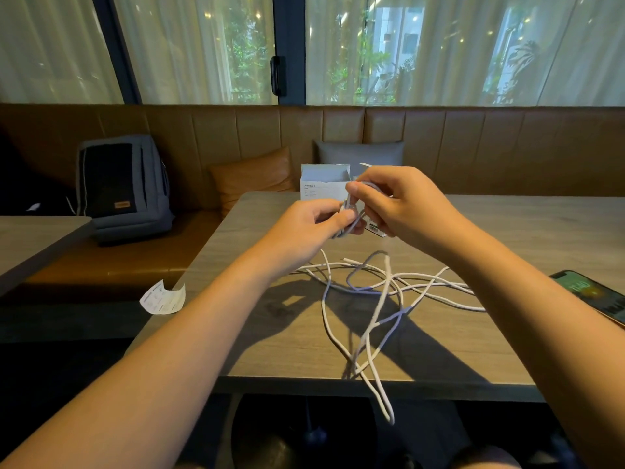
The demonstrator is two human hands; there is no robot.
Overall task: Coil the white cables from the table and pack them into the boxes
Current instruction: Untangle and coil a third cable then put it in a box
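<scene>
Coiling goes well if the left hand (314, 220) pinches the small coil (351, 214) firmly before the open box (324, 182), while the right hand (395, 201) wraps loose white cable (382, 299) evenly, untangling first.

The cables (382, 299) are white, turning pale lilac-grey where shadow falls across them. The table (473, 333) is a grey-brown wood grain, darker where shadows of the arms cross it. The open box (321, 184) at its far edge is white with small grey print. A phone (595, 294) at the right edge shows a green screen with an orange-yellow motif. The paper slip (163, 298) off the left side is white with faint printing. The bench (507, 147) is brown leather in stitched panels; on it lie an orange-tan cushion (257, 179), a grey cushion (358, 152) and a grey-and-black backpack (123, 187) with a tan label. The curtains (189, 45) are sheer cream, between dark window frames.
</scene>
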